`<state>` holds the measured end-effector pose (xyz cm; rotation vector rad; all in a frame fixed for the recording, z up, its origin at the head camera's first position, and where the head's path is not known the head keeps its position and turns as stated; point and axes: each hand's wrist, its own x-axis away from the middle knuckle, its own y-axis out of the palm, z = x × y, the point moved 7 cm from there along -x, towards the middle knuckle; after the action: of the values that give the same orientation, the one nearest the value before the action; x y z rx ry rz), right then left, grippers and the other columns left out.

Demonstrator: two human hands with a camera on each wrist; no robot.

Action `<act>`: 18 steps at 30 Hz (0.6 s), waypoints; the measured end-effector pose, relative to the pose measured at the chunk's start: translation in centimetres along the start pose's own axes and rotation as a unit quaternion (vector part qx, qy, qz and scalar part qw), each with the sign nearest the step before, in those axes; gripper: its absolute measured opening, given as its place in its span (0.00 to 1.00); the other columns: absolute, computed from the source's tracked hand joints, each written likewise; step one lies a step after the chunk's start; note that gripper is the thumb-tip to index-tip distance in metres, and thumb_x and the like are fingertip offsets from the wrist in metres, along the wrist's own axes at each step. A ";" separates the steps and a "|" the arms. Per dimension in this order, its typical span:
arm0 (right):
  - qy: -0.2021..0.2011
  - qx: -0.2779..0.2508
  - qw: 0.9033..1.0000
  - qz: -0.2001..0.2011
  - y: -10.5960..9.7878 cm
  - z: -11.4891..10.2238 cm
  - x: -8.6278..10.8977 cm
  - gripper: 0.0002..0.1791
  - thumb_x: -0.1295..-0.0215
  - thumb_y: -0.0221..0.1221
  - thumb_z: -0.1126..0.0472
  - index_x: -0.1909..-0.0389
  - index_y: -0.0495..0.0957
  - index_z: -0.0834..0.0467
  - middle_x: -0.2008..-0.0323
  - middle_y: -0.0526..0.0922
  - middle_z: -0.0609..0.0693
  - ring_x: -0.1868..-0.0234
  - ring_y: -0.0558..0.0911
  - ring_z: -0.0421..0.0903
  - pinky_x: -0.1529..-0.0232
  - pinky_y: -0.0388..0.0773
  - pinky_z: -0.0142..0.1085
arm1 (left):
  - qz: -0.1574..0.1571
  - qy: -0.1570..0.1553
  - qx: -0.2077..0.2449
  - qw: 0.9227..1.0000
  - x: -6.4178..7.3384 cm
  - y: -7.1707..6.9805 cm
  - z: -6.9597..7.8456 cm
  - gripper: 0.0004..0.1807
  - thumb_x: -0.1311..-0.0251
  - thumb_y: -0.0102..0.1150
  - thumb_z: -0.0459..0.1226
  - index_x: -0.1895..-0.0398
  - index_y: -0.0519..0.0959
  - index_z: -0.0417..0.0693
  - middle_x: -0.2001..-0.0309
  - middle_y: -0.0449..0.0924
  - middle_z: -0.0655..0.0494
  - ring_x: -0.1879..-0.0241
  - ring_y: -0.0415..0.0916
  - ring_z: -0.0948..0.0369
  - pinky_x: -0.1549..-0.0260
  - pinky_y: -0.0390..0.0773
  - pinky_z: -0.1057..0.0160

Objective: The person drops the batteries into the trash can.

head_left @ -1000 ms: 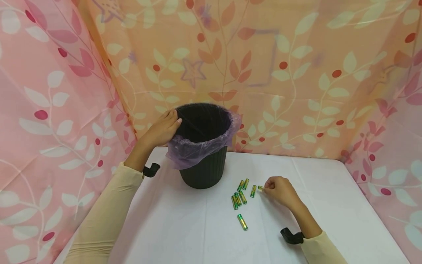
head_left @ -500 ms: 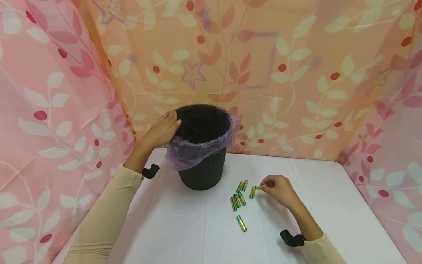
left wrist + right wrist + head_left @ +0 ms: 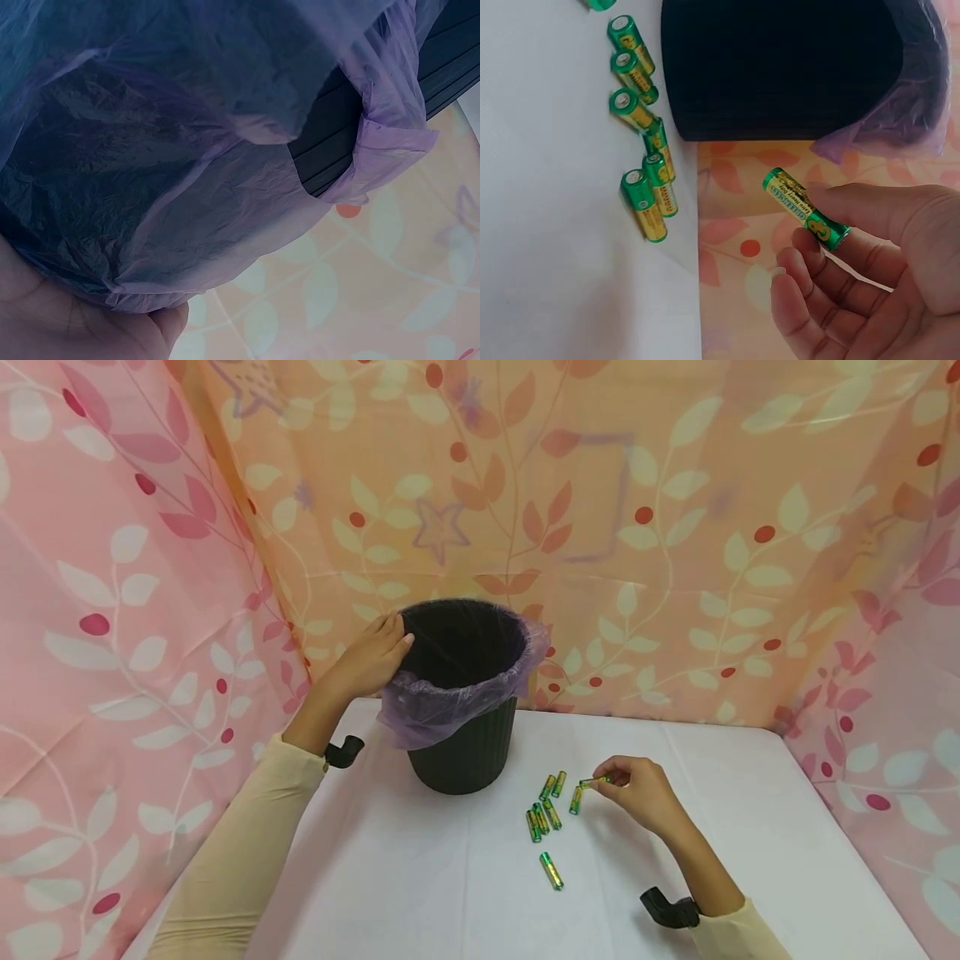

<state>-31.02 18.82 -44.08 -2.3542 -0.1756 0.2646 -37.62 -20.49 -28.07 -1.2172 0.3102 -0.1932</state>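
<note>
A black trash bin (image 3: pixel 461 752) stands at the back of the table, with a thin purple plastic liner (image 3: pixel 442 714) folded over its rim. My left hand (image 3: pixel 370 656) grips the rim on the left side, and the liner (image 3: pixel 217 225) lies against that hand in the left wrist view. With thumb and fingers my right hand (image 3: pixel 637 789) pinches a green and gold battery (image 3: pixel 804 206), raised off the table to the right of the bin. Several like batteries (image 3: pixel 542 818) lie loosely grouped in front of the bin; one more battery (image 3: pixel 551 871) lies apart, nearer me.
A white cloth covers the table (image 3: pixel 375 877). Floral curtains (image 3: pixel 675 568) hang behind it and along both sides. A black curved mount (image 3: pixel 670 908) sits on the right wrist, and another black mount (image 3: pixel 345 752) on the left.
My right hand has lifted the pinched battery slightly and turned it, so more of it shows between the fingers. My left hand stays on the bin's rim.
</note>
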 end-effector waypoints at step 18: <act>-0.034 0.002 0.999 0.032 -0.6 -2.6 0.5 0.05 0.40 0.73 0.58 0.66 0.87 0.53 0.72 0.84 0.43 0.67 0.80 0.44 0.70 0.77 0.34 | 0.003 0.002 -0.003 1.000 0.0 0.0 0.0 0.36 0.18 0.25 0.48 0.22 0.44 0.26 0.20 0.39 0.33 0.20 0.31 0.43 0.23 0.36 0.46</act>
<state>-29.91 17.60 -41.95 -2.3511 -0.1311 0.3760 -37.62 -20.53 -28.09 -1.2228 0.3167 -0.1898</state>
